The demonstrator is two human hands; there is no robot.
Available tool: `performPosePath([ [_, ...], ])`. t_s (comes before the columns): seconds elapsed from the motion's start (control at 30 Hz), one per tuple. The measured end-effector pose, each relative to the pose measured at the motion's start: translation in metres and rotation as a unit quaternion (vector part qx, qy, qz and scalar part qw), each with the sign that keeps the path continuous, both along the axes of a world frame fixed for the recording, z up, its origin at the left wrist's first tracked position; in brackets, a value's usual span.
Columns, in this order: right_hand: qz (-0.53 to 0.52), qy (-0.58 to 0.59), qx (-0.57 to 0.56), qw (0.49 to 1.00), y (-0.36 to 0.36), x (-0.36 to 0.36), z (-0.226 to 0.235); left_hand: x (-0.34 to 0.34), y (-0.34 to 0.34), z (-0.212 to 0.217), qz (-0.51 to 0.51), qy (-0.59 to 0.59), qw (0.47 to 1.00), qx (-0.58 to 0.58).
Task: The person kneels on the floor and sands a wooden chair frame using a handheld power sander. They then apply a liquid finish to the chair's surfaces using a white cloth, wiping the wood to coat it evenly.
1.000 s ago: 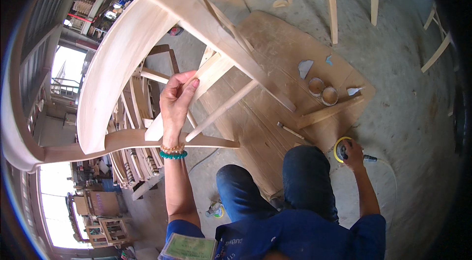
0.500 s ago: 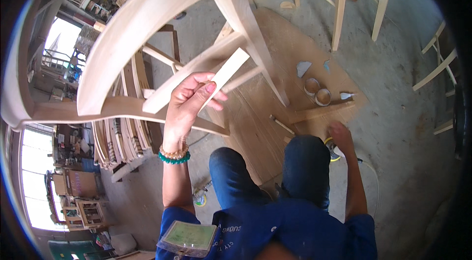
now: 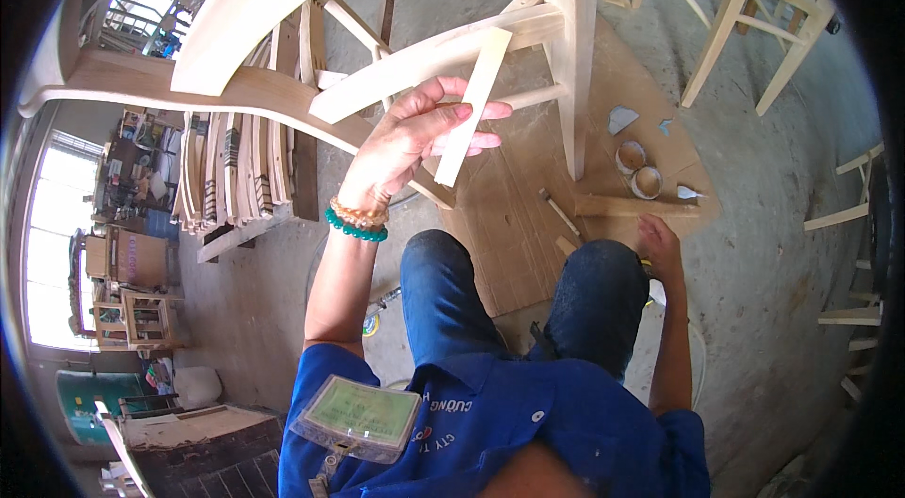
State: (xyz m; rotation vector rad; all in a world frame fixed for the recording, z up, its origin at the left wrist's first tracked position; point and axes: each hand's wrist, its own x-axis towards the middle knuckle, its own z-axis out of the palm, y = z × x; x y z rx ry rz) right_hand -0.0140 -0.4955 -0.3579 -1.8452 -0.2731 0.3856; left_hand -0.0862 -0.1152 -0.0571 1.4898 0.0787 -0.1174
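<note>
Presently, the left hand (image 3: 415, 135) pinches the pale strip (image 3: 479, 97) above the left edge of the cardboard sheet (image 3: 514, 253); probably light and stiff, it suits a mid-length grip, while the grip of the right hand (image 3: 662, 248) cannot be determined.

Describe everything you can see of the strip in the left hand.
The strip is narrow, straight, flat and pale cream, apparently bare wood, with squared ends. It slants, its upper end leaning right. The left hand pinches it around mid-length, thumb across its near face, fingers behind. Its upper part overlaps the chair rail in view; whether they touch is unclear.
</note>
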Motion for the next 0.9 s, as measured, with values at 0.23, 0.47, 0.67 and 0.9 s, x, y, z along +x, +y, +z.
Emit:
performPosePath([
  [0.23,0.004,-0.029,0.016,0.999,0.009,0.007,0.010,-0.003,0.000,-0.007,-0.013,-0.010,1.000,0.016],
  [0.47,-0.009,-0.081,-0.089,0.993,0.008,0.009,0.017,-0.001,0.002,-0.026,-0.013,-0.072,0.997,0.002],
  [0.67,-0.012,-0.127,-0.321,0.939,-0.038,-0.019,-0.038,0.003,-0.004,-0.028,0.046,-0.078,0.993,0.069],
  [0.9,-0.044,-0.108,-0.297,0.948,-0.043,-0.050,-0.056,0.031,-0.013,0.001,0.172,-0.287,0.836,0.435],
])
